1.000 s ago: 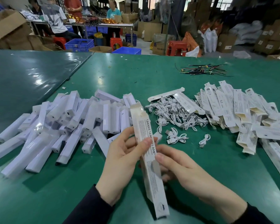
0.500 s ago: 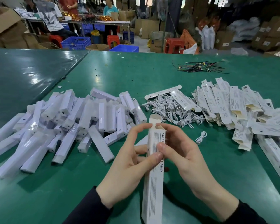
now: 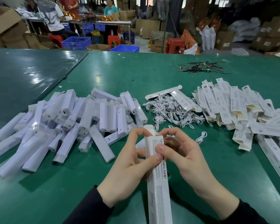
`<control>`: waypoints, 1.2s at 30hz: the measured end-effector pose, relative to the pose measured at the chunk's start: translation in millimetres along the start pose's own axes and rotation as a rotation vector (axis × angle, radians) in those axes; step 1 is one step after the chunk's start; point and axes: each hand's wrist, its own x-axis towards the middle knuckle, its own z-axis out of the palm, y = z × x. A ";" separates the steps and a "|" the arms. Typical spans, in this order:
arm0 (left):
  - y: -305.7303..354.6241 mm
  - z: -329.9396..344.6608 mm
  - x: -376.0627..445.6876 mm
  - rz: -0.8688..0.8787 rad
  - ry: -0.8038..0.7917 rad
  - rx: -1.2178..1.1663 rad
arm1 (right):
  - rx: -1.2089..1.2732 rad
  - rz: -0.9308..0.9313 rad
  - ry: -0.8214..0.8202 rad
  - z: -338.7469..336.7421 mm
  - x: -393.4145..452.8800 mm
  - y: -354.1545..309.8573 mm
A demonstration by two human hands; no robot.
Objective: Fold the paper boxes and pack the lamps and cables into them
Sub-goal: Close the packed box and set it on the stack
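Note:
A long white paper box [image 3: 158, 188] printed with "LAMP" stands lengthwise between my hands, its far end flap raised. My left hand [image 3: 129, 165] grips its left side with the thumb across the front. My right hand [image 3: 184, 157] holds the right side, fingers curled at the top opening. A heap of white lamps [image 3: 68, 125] wrapped in film lies to the left. White coiled cables [image 3: 173, 112] lie in a pile beyond the box. Flat unfolded boxes [image 3: 229, 104] are heaped at the right.
The green table [image 3: 136, 75] holds a bundle of dark wires [image 3: 200, 68] at the far right. One loose cable [image 3: 201, 137] lies right of my hands. Beyond the table are people at a bench, blue crates, red stools and cardboard cartons.
The box has swung from tilted left to nearly straight toward me, and both hands have moved up to its far end, closing around the flap.

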 end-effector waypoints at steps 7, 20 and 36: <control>4.2 3.8 -2.8 0.015 -0.053 -0.018 | 0.034 0.027 0.072 -0.2 0.2 1.8; 9.7 6.4 -7.2 -0.046 -0.240 -0.038 | 0.056 -0.005 0.026 -2.8 -1.2 -9.1; 10.9 10.9 -6.1 -0.175 -0.246 -0.015 | 0.281 0.361 0.085 -7.4 9.1 -7.9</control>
